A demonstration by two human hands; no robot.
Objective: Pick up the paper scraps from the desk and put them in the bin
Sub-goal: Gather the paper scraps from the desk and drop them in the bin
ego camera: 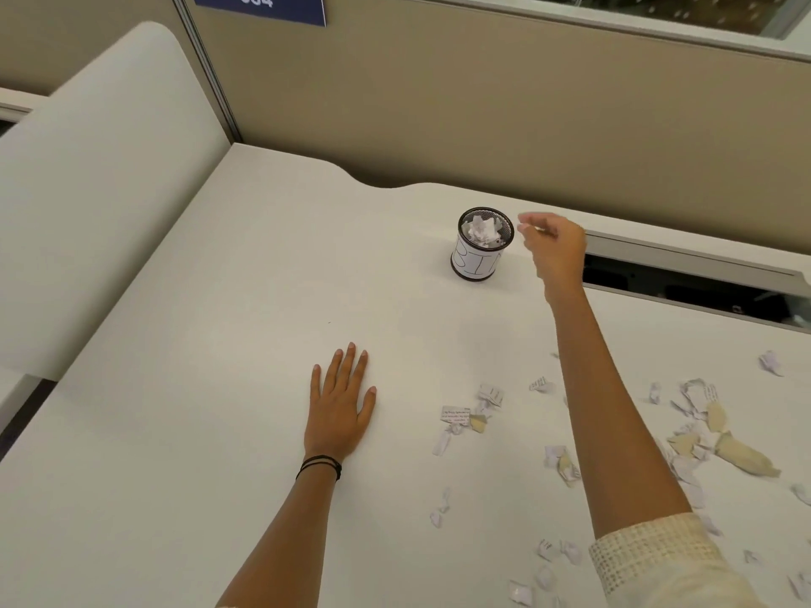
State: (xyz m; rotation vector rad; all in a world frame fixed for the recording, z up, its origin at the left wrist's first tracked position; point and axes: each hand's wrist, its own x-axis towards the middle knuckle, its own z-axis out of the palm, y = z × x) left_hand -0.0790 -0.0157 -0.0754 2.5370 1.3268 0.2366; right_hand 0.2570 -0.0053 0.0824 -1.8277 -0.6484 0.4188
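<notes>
A small black mesh bin (pixel 479 256) with a white label stands at the back of the white desk (pixel 228 344), with crumpled paper inside. My right hand (pixel 555 247) hovers just to the right of its rim. The fingers are pinched toward the bin on what looks like a small paper scrap, though it is blurred. My left hand (pixel 340 403) lies flat and open on the desk, palm down, holding nothing. Several white and tan paper scraps (pixel 456 416) lie scattered over the right front of the desk, partly hidden under my right forearm.
A beige partition wall (pixel 482 103) runs behind the desk. An open cable slot (pixel 684 287) lies at the back right. A white rounded divider panel (pixel 87 190) stands on the left. A larger tan scrap (pixel 741 456) lies far right.
</notes>
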